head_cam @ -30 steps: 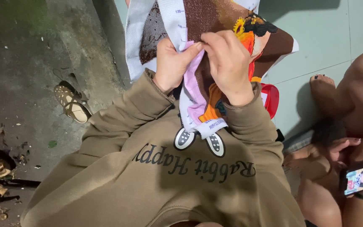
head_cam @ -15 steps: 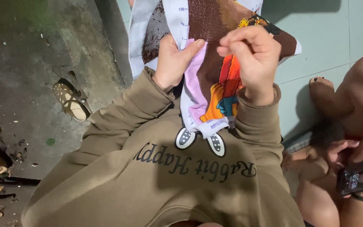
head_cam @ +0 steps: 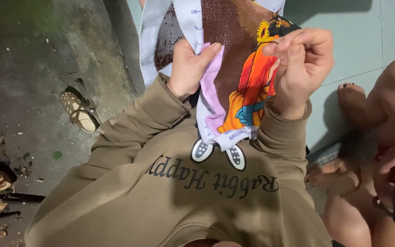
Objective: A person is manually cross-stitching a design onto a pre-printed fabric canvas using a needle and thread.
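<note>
— Where is the cloth, and how is it held?

— The cross-stitch cloth [head_cam: 234,87] is held up in front of the chest, over the brown sweatshirt [head_cam: 174,183]. The left hand [head_cam: 189,68] is clamped on its pale left edge, thumb on top. The fingers of the right hand [head_cam: 300,68] are pinched together near the orange stitching; a needle or thread may be held there, but it cannot be made out.

— How is it judged to handle?

— Light and limp; it folds and droops at the near end. It is best taken by the unstitched border, with the worked area left untouched.

— What is hidden?

— The far part of the cloth is cut off by the frame. Another person's bare legs [head_cam: 380,137] are seen at right, their hand blurred. A sandal [head_cam: 79,111] lies on the concrete floor [head_cam: 33,68] at left.
</note>
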